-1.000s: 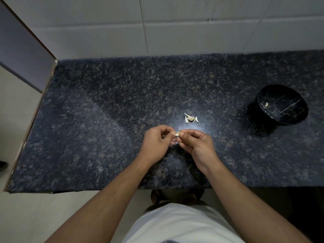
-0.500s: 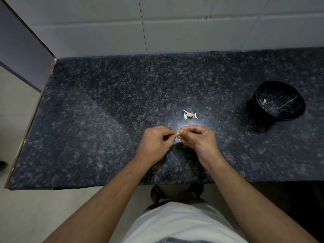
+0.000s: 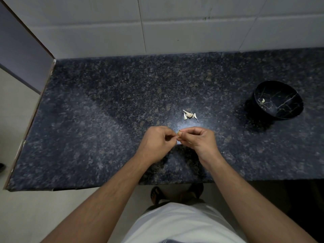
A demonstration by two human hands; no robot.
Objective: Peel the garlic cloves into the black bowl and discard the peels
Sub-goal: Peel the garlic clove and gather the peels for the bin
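Observation:
My left hand and my right hand meet over the middle of the dark granite counter. Between their fingertips they pinch one small garlic clove, mostly hidden by the fingers. A small heap of pale garlic pieces and peels lies on the counter just beyond the hands. The black bowl with thin gold veins stands at the right, tilted toward me, with one peeled clove inside.
A tiled wall rises behind the counter. The counter's left end and its front edge drop to the floor. My feet in sandals show below the front edge.
The hands stay together on the clove with only small finger movements. The view has shifted slightly, so the bowl and the heap sit a little higher in the frame.

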